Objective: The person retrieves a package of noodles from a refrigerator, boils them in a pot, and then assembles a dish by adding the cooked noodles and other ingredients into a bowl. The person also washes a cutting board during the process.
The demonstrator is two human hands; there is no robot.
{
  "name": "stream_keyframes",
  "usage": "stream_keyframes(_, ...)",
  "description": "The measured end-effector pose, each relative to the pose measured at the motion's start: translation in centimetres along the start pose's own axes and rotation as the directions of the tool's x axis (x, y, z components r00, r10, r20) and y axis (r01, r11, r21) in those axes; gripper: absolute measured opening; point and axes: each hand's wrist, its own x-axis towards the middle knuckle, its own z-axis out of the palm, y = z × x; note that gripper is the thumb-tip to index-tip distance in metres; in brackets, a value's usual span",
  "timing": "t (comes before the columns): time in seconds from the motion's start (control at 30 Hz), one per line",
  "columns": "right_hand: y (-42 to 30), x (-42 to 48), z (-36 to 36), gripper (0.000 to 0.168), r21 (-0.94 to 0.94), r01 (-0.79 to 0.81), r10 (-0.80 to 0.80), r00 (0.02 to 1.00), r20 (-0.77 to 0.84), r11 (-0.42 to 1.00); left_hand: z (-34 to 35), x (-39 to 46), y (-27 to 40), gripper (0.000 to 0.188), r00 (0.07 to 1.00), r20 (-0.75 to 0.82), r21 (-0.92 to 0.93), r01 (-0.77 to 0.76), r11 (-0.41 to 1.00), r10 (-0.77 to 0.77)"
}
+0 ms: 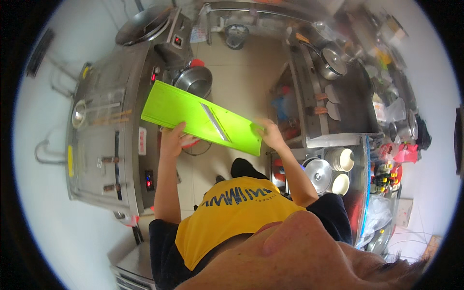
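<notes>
A bright green plastic mandoline slicer (174,106) with a slanted metal blade lies across the view in front of my body, above the floor. My left hand (173,139) grips its lower edge near the left end, thumb on top and the other fingers hidden beneath. At the slicer's right end is my right hand (270,134), its fingertips at the edge; the fingers are slightly blurred, and whether they hold it firmly is unclear. Partly behind the slicer stand a steel bowl (197,81) and, below my left hand, a red and white item (190,141) that I cannot make out.
To the left runs a steel cooking counter (98,145) with a wok (145,25) at its far end. On the right are a flat griddle (351,105) with scrapers, a lidded saucepan (331,63) and stacked bowls (340,159). A bin (236,36) stands on the tiled floor.
</notes>
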Motion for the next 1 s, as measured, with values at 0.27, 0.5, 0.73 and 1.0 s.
stream_keyframes(0.27,6.4,4.4,-4.1,0.030,-0.024,-0.183,0.173,0.958,-0.230,0.983,10.6,20.2,-0.8,0.037,0.996,0.072,0.048,0.043,0.998,-0.046)
stream_keyframes(0.5,10.5,19.2,-6.8,0.028,0.093,-0.172,0.177,0.983,-0.047,0.981,20.6,38.6,-1.1,0.035,0.984,0.118,0.071,0.127,0.989,-0.135)
stream_keyframes(0.73,13.6,37.3,-12.8,0.025,0.155,-0.112,0.119,0.992,-0.034,0.982,30.2,52.3,4.1,0.039,0.993,0.117,0.185,-0.051,0.981,0.029)
stream_keyframes(1.0,22.0,56.6,-16.6,0.018,0.549,-0.249,0.338,0.939,-0.065,0.798,42.6,73.4,5.6,0.039,0.919,0.391,0.008,-0.063,0.998,0.054)
